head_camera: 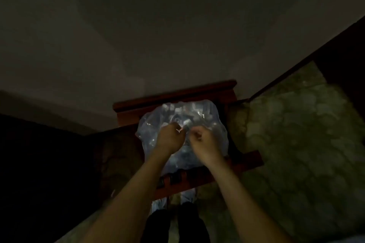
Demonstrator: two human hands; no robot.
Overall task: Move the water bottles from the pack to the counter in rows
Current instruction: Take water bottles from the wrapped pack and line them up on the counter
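A pack of water bottles (199, 113) wrapped in clear plastic film sits on a reddish wooden stand (175, 94) in dim light. My left hand (171, 138) and my right hand (203, 141) are both on top of the pack near its middle, side by side. The fingers of each hand are curled and pinch the plastic wrap. Single bottles under the film are blurred and hard to tell apart. My forearms cover the near part of the pack.
A green patterned counter surface (296, 134) lies to the right of the stand. A pale wall (158, 35) rises behind. A dark area (39, 163) fills the left. Dark shoes (173, 223) show on the floor below the stand.
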